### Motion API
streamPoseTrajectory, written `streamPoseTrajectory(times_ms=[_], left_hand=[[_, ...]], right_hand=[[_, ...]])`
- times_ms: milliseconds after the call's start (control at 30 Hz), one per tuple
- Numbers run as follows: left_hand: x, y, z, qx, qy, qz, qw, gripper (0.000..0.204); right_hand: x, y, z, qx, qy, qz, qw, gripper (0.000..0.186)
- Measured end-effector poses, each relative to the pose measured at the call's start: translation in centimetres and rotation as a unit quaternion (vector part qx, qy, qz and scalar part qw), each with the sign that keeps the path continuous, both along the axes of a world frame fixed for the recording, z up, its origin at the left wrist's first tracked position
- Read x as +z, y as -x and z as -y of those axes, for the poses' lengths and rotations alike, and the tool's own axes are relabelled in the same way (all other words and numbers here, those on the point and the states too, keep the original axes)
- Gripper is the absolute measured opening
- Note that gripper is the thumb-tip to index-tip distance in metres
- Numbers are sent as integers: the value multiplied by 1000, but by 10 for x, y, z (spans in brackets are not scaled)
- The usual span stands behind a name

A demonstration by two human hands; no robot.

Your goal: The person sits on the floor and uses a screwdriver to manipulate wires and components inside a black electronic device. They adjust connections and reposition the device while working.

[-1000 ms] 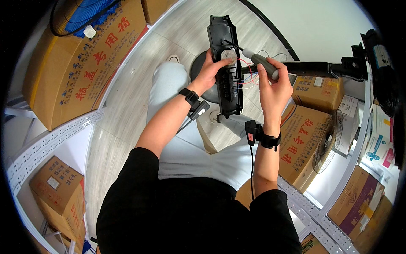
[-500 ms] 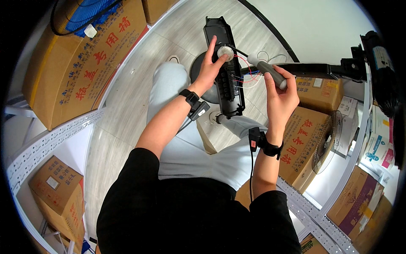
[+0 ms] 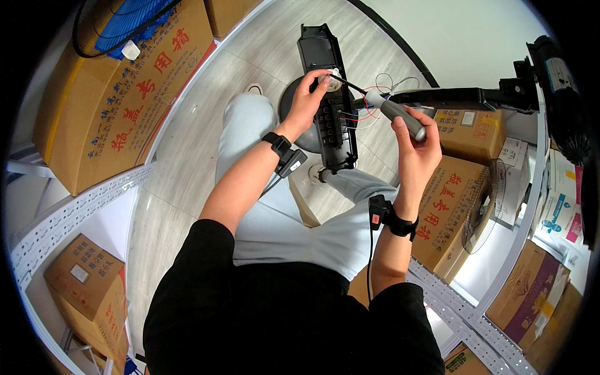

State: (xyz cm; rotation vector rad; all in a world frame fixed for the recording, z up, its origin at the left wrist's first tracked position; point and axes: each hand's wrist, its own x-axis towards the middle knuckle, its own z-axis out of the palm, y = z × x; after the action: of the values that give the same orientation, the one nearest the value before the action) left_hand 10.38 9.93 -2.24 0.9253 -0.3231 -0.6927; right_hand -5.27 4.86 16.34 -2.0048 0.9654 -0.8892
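Note:
A screwdriver (image 3: 397, 115) with a grey handle is gripped in my right hand (image 3: 420, 150), its dark shaft slanting up and left. The shaft's tip reaches a small round whitish metal part (image 3: 334, 82) on a long black plastic housing (image 3: 317, 55). My left hand (image 3: 301, 114) has thumb and index finger closed at that round part's edge, beside the tip. Whether a screw sits between those fingers is too small to tell. Red, white and blue wires (image 3: 370, 107) run out of the housing's right side. A dark round disc (image 3: 291, 100) lies partly hidden behind my left hand.
A black post (image 3: 450, 99) stretches right from the housing toward a black unit (image 3: 558, 87). Cardboard boxes (image 3: 140, 94) line the left shelf, others (image 3: 450, 206) the right, with a fan grille (image 3: 486, 206) beside them. Perforated metal shelf rails (image 3: 81, 203) flank my legs.
The screwdriver's tip has come onto the round part. My left fingers have drawn from spread to pinched around there, and my right hand has shifted slightly downward.

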Motion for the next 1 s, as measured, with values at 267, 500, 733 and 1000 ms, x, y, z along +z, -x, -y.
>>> streamPoseTrajectory(times_ms=[267,500,733,1000], left_hand=[[-2,0,-1,-1,-8,8,1000,19],[-4,0,0,0,-9,7,1000,16],[-9,-1,1,8,-18,37,999,15],[-2,-2,-2,-14,-15,2,1000,22]], right_hand=[[9,-4,-5,-5,9,-40,999,27],[19,-9,-10,-3,42,-76,996,26],[24,-11,-12,10,50,-101,994,26],[24,-14,-13,2,83,-92,992,26]])
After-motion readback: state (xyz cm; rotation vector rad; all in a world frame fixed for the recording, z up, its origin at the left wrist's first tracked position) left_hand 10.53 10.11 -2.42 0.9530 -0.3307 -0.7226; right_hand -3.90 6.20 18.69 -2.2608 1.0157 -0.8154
